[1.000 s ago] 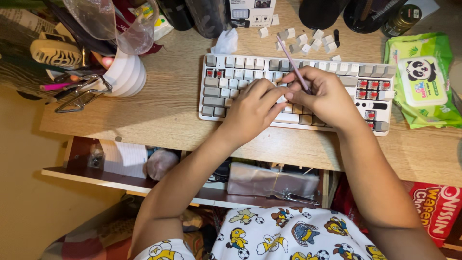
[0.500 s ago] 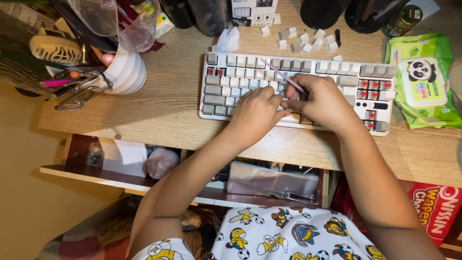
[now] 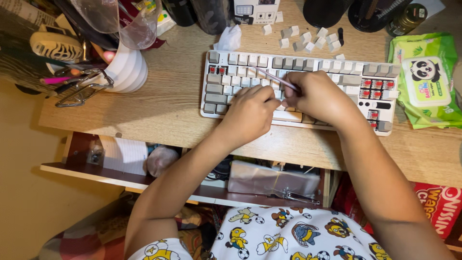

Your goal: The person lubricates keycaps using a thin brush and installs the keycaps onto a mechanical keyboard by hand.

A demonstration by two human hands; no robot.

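The right hand (image 3: pixel 320 96) pinches a thin pink stick (image 3: pixel 272 77), tip slanting up-left over the keys. The left hand (image 3: pixel 250 113) is curled, fingertips pressed on the keyboard (image 3: pixel 221 91) at centre frame. Loose keycaps (image 3: pixel 305 38) lie above; a wipes pack (image 3: pixel 426 79) sits right.

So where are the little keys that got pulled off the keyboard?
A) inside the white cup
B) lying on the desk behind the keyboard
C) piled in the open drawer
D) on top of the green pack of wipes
B: the loose keycaps lie scattered on the wooden desk just past the far edge of the keyboard, not in the drawer, cup or wipes pack.
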